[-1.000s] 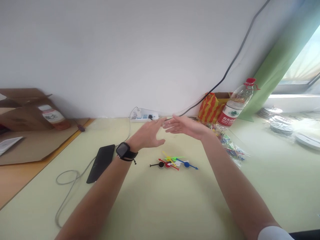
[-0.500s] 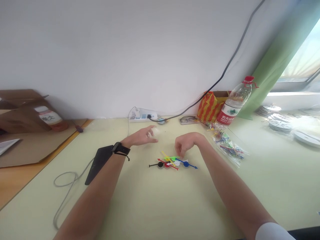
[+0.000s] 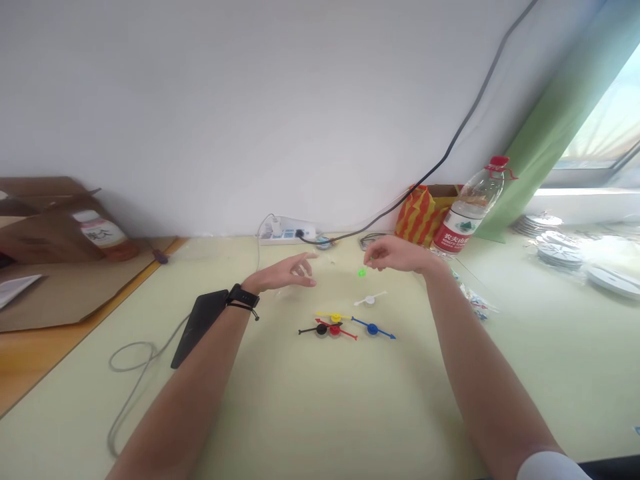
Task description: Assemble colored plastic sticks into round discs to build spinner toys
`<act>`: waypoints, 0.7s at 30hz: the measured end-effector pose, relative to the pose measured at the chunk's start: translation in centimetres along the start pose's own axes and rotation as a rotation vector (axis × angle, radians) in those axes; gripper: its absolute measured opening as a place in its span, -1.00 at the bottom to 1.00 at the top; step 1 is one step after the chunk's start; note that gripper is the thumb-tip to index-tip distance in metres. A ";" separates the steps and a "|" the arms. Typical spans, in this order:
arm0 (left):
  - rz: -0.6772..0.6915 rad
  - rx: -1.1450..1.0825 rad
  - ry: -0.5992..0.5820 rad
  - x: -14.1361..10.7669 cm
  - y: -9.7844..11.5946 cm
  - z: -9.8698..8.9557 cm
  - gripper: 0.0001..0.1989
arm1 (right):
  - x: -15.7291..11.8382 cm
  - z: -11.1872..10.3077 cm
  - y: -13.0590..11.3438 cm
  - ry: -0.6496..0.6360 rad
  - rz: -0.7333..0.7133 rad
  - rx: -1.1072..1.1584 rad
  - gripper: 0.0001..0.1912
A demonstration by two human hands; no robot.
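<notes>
My left hand (image 3: pixel 290 272) hovers over the far middle of the table, thumb and fingers apart, with nothing visible between them. My right hand (image 3: pixel 395 255) is to its right, fingers curled in a pinch. Right at its fingertips is a green spinner arrow (image 3: pixel 362 273); only its round hub shows clearly. A white spinner arrow (image 3: pixel 370 301) lies apart, nearer me. Closer still, a yellow spinner arrow (image 3: pixel 336 317), a black one (image 3: pixel 321 329) and a red one (image 3: pixel 335 330) overlap. A blue spinner arrow (image 3: pixel 373 329) lies at their right.
A power strip (image 3: pixel 287 233) stands against the wall. A large water bottle (image 3: pixel 463 213) and a striped bag (image 3: pixel 417 217) are at back right, with stacked discs (image 3: pixel 557 247) beyond. A black tablet-like slab (image 3: pixel 197 327) and grey cable (image 3: pixel 140 367) lie left, near cardboard (image 3: pixel 50 293).
My right hand has moved up and away from the pile, and the green spinner arrow has moved with it. The white one now lies separate, farther back. The yellow one has turned flatter.
</notes>
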State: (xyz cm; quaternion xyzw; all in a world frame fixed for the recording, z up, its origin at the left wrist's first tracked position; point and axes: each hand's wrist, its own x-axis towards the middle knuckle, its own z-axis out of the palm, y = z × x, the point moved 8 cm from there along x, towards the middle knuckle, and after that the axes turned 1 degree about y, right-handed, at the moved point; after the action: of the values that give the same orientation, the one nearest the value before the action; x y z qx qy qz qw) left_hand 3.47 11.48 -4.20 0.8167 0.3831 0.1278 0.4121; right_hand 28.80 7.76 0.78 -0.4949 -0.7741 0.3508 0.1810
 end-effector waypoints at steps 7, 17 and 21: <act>0.030 -0.213 -0.079 -0.2 1.3 1.2 -0.30 | -1.4 -3.4 -2.6 0.397 -0.131 0.231 -0.75; 0.120 -0.532 -0.203 0.5 4.5 3.9 -0.33 | 0.2 -1.0 -4.6 0.345 -0.170 0.114 -0.78; 0.106 -0.554 -0.229 0.3 5.1 4.2 -0.34 | 0.3 -0.2 -5.3 0.278 -0.207 0.063 -0.75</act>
State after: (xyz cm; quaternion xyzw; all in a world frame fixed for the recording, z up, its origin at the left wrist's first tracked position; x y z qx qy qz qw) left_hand 8.56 7.43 -2.96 0.7013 0.2417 0.1558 0.6523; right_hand 25.44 6.71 4.73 -0.4505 -0.7772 0.2826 0.3365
